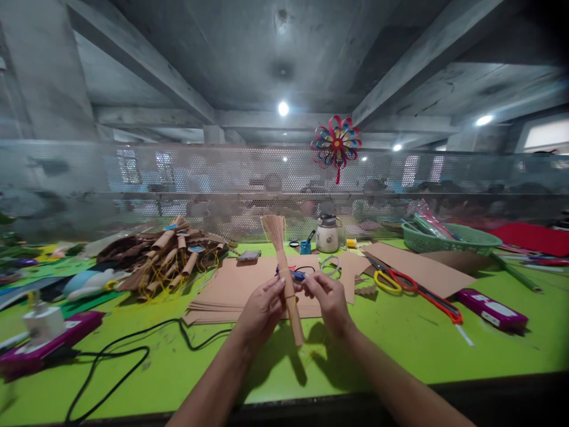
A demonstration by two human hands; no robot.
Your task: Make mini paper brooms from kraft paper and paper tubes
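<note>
A small broom-shaped craft of rolled brown paper (288, 283), with a fringed top, stands slightly tilted over the table. My left hand (263, 302) is closed around the middle of its handle. Beside the handle on the right, my right hand (328, 296) is closed in a pinch; what lies between its fingertips is too small to make out. Yellow thread hangs by the fringe and below the handle. Behind the fingers shows a dark blue object (299, 275), partly hidden. Under it lies a stack of brown paper sheets (222, 293).
At left lie a pile of finished paper rolls (178, 255), a black cable (115, 353) and a purple power strip (66, 341). Scissors with yellow handles (387, 283), red-handled scissors (427, 293) and a purple box (493, 309) lie at right. Behind stand a jar (328, 236) and a green basket (453, 238).
</note>
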